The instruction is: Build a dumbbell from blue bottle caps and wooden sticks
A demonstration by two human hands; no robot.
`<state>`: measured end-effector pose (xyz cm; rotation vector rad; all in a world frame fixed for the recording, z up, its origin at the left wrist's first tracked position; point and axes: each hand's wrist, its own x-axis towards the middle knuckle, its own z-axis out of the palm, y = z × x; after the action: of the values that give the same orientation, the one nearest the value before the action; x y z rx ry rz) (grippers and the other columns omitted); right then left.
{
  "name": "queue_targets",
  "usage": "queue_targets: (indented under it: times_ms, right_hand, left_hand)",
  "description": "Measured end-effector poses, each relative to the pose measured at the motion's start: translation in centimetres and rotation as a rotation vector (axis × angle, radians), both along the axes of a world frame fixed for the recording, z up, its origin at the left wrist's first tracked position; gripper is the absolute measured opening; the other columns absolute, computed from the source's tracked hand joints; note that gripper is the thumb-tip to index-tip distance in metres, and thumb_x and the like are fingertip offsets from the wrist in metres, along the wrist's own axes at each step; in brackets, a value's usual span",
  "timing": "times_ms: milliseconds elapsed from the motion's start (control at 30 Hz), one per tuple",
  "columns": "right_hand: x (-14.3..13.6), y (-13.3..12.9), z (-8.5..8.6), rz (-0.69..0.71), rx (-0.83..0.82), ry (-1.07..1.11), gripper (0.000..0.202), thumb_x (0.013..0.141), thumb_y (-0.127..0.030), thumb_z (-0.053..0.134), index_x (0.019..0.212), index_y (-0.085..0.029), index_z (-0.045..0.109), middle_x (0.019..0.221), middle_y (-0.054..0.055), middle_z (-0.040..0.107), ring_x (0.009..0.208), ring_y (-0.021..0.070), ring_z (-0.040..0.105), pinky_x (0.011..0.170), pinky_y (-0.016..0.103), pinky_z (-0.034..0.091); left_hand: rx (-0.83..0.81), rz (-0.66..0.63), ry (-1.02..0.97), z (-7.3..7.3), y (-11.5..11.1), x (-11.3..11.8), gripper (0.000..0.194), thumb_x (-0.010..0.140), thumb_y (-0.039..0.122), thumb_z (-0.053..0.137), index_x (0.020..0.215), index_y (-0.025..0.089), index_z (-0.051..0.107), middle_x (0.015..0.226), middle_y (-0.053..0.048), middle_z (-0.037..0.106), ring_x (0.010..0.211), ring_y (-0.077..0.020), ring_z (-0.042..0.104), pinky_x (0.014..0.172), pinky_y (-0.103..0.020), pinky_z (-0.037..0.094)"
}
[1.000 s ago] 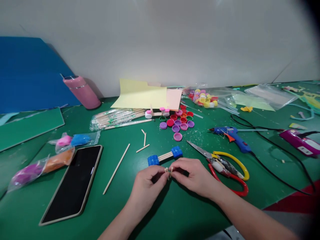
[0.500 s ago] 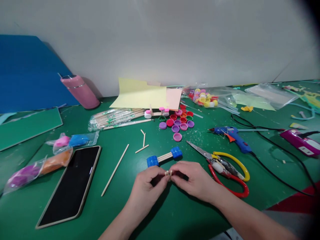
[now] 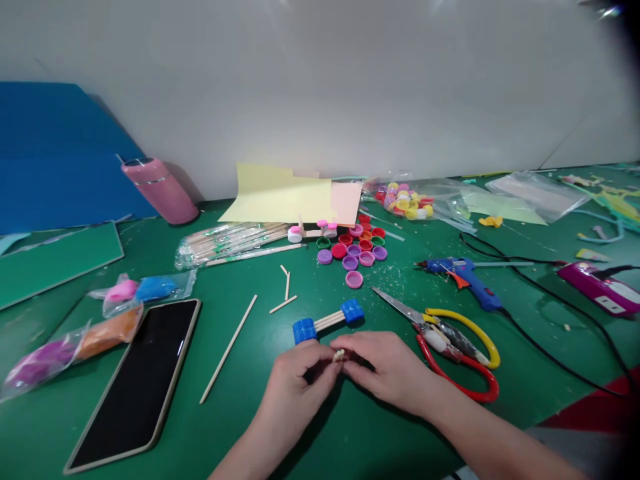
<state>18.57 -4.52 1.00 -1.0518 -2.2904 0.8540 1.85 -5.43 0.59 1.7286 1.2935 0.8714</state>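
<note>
Between the fingertips of both hands is a small bundle of short wooden sticks, seen end-on. My left hand pinches it from the left, and my right hand pinches it from the right; the fingers hide most of its length. Just beyond the hands lies a piece with blue caps at its two ends and pale sticks joining them. A long wooden stick rests to the left, with several short sticks farther back.
Scissors and a blue glue gun with a black cord lie right. Loose bottle caps and bagged sticks are behind. A phone, bagged clay and a pink bottle are left.
The stick ends between my fingers have come together into a tighter bundle. Both hands stay almost in place, and the whole view has shifted slightly.
</note>
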Motion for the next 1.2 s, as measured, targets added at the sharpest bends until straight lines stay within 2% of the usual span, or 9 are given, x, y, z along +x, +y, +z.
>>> queue_targets:
  times_ms: [167, 567, 767, 1200]
  right_hand:
    - [0.02, -0.06, -0.16, -0.006, 0.01, -0.002, 0.027, 0.083, -0.015, 0.048, 0.109, -0.021, 0.053, 0.103, 0.003, 0.063, 0.089, 0.0149, 0.058, 0.078, 0.022, 0.041]
    - [-0.05, 0.04, -0.12, 0.012, 0.054, -0.039, 0.026, 0.084, -0.016, 0.046, 0.109, -0.019, 0.053, 0.092, 0.003, 0.063, 0.081, 0.0145, 0.055, 0.073, 0.022, 0.04]
    - [0.07, 0.02, -0.14, 0.046, 0.03, -0.011, 0.031, 0.083, -0.012, 0.044, 0.112, -0.018, 0.051, 0.097, 0.005, 0.06, 0.085, 0.0153, 0.053, 0.076, 0.024, 0.041]
    - [-0.1, 0.0, -0.66, 0.064, 0.045, -0.033, 0.036, 0.084, -0.015, 0.043, 0.119, -0.014, 0.048, 0.094, 0.008, 0.06, 0.081, 0.017, 0.053, 0.072, 0.026, 0.043]
  left_hand:
    - [0.027, -0.027, 0.027, -0.18, -0.02, 0.16, 0.013, 0.071, 0.015, 0.057, 0.068, 0.017, 0.069, 0.06, -0.004, 0.064, 0.055, -0.015, 0.056, 0.053, -0.022, 0.042]
    - [0.113, 0.013, 0.031, -0.53, -0.18, 0.2, 0.014, 0.07, 0.012, 0.053, 0.064, 0.014, 0.066, 0.054, -0.002, 0.059, 0.049, -0.012, 0.052, 0.047, -0.019, 0.04]
    - [0.151, 0.016, 0.046, -0.68, -0.22, 0.22, 0.014, 0.07, 0.01, 0.052, 0.063, 0.012, 0.065, 0.052, -0.001, 0.058, 0.047, -0.0108, 0.051, 0.045, -0.018, 0.039]
    - [0.105, -0.014, 0.036, -0.5, -0.15, 0.3, 0.016, 0.071, 0.012, 0.053, 0.067, 0.013, 0.068, 0.059, -0.004, 0.064, 0.054, -0.0136, 0.056, 0.051, -0.021, 0.043]
